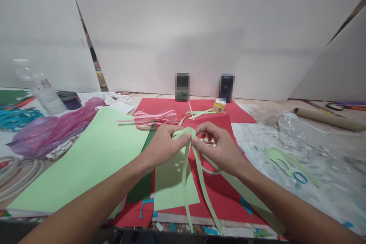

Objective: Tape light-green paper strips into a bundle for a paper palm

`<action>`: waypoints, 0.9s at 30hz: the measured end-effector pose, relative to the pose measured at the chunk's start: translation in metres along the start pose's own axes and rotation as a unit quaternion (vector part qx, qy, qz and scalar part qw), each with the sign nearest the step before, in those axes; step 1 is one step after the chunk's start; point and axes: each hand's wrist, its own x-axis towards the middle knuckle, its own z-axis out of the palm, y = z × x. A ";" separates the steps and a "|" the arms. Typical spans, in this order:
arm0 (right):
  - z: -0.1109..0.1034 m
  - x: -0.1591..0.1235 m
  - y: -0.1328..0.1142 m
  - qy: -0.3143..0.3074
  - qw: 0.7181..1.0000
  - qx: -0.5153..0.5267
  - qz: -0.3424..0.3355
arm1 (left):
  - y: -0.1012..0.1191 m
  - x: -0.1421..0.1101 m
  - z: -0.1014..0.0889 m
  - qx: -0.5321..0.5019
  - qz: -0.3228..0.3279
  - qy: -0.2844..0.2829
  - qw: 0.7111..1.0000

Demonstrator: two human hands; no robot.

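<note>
My left hand [163, 143] and my right hand [219, 146] meet over the middle of the table, both pinching a bunch of light green paper strips [188, 137] looped at the top. The strips' loose ends [200, 190] hang down toward the table's near edge. Under them lie a small light green sheet [171, 183] and a red sheet [225, 194]. A large light green sheet [94, 156] lies to the left of my left hand.
A bundle of pink paper strips [154, 117] and a small yellow-lidded jar [219, 105] sit behind my hands. Purple tissue [54, 129] and a clear bottle [40, 87] are at left. A clear plastic bottle [291, 127], a cardboard tube [328, 119] and green cut-outs [288, 164] are at right. White boards stand behind.
</note>
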 end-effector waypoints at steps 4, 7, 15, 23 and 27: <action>0.001 -0.001 -0.003 -0.014 0.999 0.014 0.032 | 0.001 0.000 0.000 0.010 -0.001 -0.005 1.000; 0.001 -0.001 -0.004 -0.017 0.999 0.031 0.038 | 0.000 0.000 0.000 0.000 0.001 -0.014 1.000; -0.005 -0.001 -0.002 -0.055 0.998 0.012 -0.004 | -0.001 0.002 -0.001 0.013 0.015 -0.013 1.000; -0.012 0.003 0.003 -0.069 0.997 0.015 -0.010 | -0.002 0.002 -0.002 0.032 -0.028 -0.032 0.999; -0.013 0.004 0.005 -0.096 0.995 0.019 0.003 | -0.001 0.003 -0.004 0.040 -0.033 -0.011 0.999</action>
